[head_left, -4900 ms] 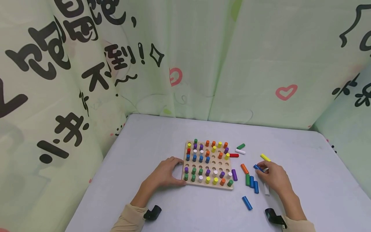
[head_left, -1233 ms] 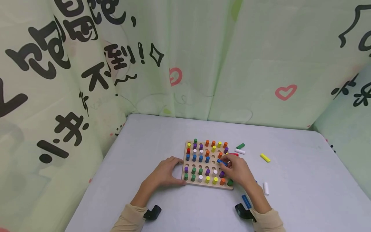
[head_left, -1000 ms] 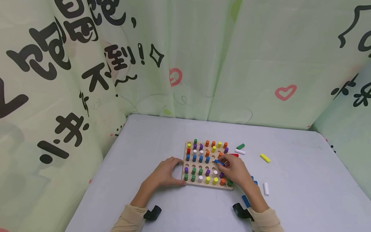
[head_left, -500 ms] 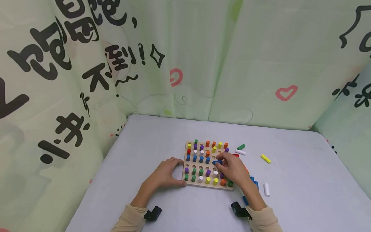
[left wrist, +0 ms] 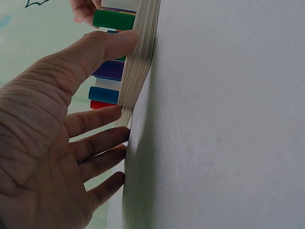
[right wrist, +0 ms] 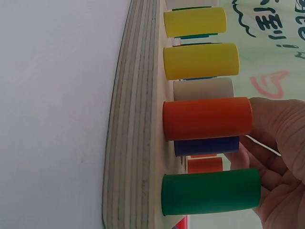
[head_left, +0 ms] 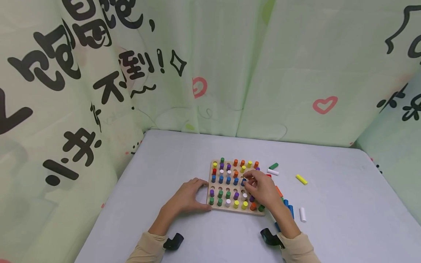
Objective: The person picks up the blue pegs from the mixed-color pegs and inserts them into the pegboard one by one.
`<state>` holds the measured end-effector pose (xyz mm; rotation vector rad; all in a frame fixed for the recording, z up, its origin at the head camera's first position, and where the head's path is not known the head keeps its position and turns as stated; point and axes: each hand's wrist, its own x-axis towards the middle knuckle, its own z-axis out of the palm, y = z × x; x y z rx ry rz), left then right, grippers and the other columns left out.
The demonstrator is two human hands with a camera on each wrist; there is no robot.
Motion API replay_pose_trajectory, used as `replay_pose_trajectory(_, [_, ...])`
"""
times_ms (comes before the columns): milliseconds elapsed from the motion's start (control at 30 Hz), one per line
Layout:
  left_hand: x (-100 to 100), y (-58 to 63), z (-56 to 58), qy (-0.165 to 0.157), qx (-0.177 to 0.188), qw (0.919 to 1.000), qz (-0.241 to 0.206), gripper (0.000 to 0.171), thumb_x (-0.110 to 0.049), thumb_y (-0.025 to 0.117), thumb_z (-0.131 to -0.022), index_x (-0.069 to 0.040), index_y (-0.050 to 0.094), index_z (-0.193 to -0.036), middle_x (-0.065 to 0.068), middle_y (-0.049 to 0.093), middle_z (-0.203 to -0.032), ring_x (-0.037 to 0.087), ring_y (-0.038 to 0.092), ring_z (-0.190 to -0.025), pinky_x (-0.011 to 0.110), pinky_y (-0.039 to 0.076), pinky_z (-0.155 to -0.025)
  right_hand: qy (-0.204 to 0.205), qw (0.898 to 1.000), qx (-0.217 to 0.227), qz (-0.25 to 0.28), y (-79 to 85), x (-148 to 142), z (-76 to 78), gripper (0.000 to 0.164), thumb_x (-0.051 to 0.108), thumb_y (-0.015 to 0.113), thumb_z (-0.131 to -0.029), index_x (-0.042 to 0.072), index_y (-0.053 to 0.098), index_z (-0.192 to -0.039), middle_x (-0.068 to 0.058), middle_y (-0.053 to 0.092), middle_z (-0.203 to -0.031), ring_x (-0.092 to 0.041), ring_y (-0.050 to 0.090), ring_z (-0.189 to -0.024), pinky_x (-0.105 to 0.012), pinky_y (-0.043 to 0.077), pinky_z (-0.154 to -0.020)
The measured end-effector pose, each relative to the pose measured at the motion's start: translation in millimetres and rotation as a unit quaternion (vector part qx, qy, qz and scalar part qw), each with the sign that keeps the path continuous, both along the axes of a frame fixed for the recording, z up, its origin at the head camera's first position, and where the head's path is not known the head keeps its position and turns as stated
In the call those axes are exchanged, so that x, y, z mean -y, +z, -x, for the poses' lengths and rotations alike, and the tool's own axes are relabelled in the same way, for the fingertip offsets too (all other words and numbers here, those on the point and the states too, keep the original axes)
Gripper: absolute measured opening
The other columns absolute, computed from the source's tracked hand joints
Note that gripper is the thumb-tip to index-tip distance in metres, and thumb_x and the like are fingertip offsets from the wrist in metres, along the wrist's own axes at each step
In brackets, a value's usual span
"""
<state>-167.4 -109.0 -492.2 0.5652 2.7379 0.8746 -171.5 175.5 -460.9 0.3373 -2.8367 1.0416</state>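
Observation:
A wooden pegboard (head_left: 236,210) with upright coloured pegs lies on the table. My left hand (head_left: 187,197) spans its near left corner. In the left wrist view, the thumb (left wrist: 119,43) presses the board's edge, and the straight fingers (left wrist: 97,119) touch the side and the table. Over the board's right half, my right hand (head_left: 263,186) pinches the top of a blue peg (head_left: 243,182) with thumb and index finger. That peg stands upright at the end of a row of blue pegs (head_left: 228,180). In the right wrist view, an orange peg (right wrist: 207,118) and others partly cover the right hand.
Loose pegs lie right of the board: a green peg (head_left: 273,166), a white peg (head_left: 272,171), a yellow peg (head_left: 301,179), another white peg (head_left: 302,214) and blue pegs (head_left: 291,211) partly behind the right forearm. A patterned curtain (head_left: 263,91) hangs behind the table.
My right hand picked a blue peg from the loose ones and carried it left to the board. The peg has turned from lying flat to upright. My left hand has stayed put.

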Motion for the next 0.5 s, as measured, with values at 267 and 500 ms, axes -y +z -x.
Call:
replay_pose_trajectory(267, [-0.7,0.8,0.0,0.003,0.003,1.0000,-0.001,0.080,-0.053,0.086,-0.073,-0.014,0.059,-0.137,0.008,0.061,-0.136,0.030,0.056,-0.128,0.052,0.047,-0.109,-0.001,1.000,-0.021,-0.003,-0.7,-2.1,-4.7,0.023,0.008,0.075,-0.091,0.004,0.071,-0.113,-0.010,0.071,-0.104,-0.016,0.061,-0.079,-0.021,0.053,-0.064])
replay_pose_trajectory(500, [-0.1,-0.2,0.6,0.000,0.003,1.0000,-0.003,0.080,-0.054,0.085,-0.074,-0.014,0.059,-0.138,0.008,0.061,-0.135,0.030,0.056,-0.127,0.051,0.046,-0.110,0.000,1.000,-0.021,0.005,-1.3,-6.3,-9.7,0.023,0.007,0.075,-0.091,0.004,0.070,-0.113,-0.007,0.072,-0.105,-0.016,0.064,-0.084,-0.021,0.054,-0.068])
